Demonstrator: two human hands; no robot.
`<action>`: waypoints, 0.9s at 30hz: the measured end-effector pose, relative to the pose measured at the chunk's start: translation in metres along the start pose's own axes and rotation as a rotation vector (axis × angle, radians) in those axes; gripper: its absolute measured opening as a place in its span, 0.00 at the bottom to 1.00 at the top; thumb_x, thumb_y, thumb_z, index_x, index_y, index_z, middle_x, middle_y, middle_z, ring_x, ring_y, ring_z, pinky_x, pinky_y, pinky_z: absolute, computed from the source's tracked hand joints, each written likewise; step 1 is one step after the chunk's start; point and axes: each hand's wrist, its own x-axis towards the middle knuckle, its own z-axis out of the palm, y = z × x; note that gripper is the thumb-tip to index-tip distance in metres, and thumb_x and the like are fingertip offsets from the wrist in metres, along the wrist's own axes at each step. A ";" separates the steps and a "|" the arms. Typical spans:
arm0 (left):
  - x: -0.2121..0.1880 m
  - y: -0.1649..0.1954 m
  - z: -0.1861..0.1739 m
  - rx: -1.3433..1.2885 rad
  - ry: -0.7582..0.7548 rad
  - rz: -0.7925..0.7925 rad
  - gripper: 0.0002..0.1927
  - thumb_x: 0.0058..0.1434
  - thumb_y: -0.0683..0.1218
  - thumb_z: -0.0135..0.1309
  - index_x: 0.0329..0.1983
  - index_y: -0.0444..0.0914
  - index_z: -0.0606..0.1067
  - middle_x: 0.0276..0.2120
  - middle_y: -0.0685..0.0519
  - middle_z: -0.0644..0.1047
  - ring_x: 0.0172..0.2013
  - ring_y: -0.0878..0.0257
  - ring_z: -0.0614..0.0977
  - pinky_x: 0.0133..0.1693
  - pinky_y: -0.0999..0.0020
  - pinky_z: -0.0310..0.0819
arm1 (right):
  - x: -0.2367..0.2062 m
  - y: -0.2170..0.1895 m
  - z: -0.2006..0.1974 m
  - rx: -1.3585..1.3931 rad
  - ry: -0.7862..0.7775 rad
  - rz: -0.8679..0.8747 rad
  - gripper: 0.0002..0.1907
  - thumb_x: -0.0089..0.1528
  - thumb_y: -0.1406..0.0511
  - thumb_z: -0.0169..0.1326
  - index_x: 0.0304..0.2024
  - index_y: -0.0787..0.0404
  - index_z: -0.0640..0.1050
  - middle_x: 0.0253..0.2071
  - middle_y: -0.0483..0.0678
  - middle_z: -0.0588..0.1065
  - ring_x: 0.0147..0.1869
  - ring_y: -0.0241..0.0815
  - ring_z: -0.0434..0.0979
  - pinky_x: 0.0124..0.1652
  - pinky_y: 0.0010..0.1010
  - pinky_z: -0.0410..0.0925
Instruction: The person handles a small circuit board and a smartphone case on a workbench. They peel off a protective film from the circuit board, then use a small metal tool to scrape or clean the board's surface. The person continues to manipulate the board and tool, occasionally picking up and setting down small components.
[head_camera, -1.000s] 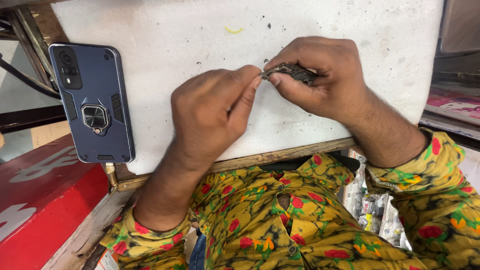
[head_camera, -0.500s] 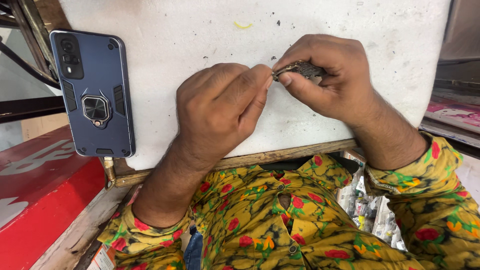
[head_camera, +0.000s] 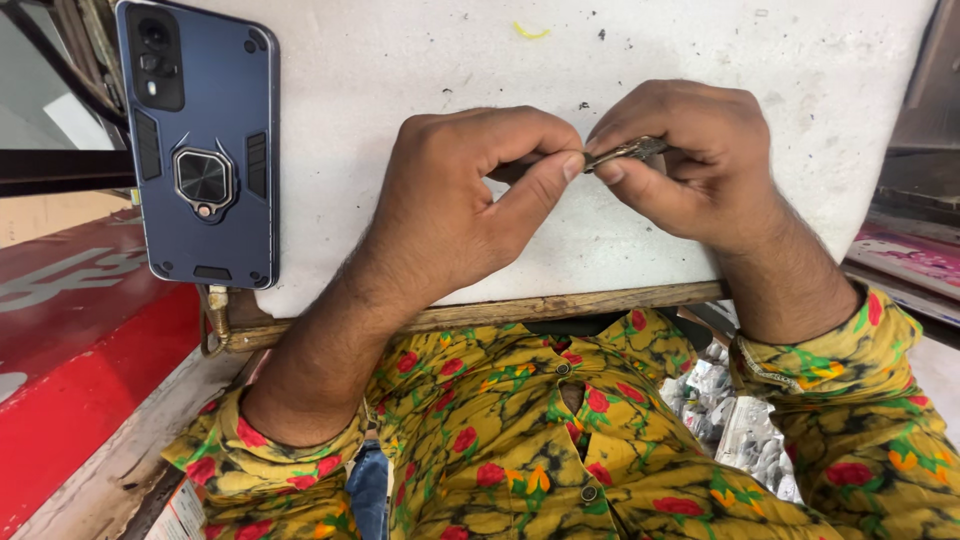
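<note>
Left hand (head_camera: 455, 200) and right hand (head_camera: 690, 165), now nearer the camera than before, curl closed, together pinching a small metal part (head_camera: 628, 151) above the table (head_camera: 400, 80).

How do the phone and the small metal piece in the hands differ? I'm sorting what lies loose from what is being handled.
The phone lies flat and untouched at the left of the white board; the small metal piece is pinched between the left hand and the right hand. The phone is broad, dark blue and in full view; the metal piece is thin, greyish and mostly hidden by fingers. Both are over the same white board.
</note>
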 end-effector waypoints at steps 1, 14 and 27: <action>-0.001 0.000 0.001 -0.010 0.016 0.018 0.04 0.71 0.43 0.60 0.45 0.39 0.80 0.37 0.54 0.84 0.36 0.65 0.87 0.36 0.69 0.79 | 0.000 0.000 0.001 0.008 0.009 0.005 0.06 0.69 0.68 0.62 0.44 0.65 0.79 0.39 0.52 0.80 0.38 0.37 0.81 0.37 0.23 0.71; -0.004 0.004 0.015 0.081 0.154 0.234 0.07 0.74 0.39 0.62 0.52 0.38 0.76 0.38 0.53 0.81 0.37 0.63 0.86 0.38 0.71 0.80 | 0.001 -0.003 0.001 0.089 0.149 -0.015 0.07 0.70 0.66 0.61 0.45 0.65 0.78 0.41 0.51 0.79 0.40 0.37 0.81 0.39 0.23 0.73; 0.000 0.010 0.013 0.304 0.171 0.361 0.09 0.69 0.37 0.62 0.49 0.33 0.75 0.38 0.47 0.80 0.40 0.55 0.85 0.41 0.63 0.82 | 0.003 -0.002 0.002 -0.038 0.131 -0.072 0.06 0.71 0.68 0.61 0.45 0.65 0.78 0.41 0.52 0.79 0.43 0.42 0.82 0.42 0.26 0.74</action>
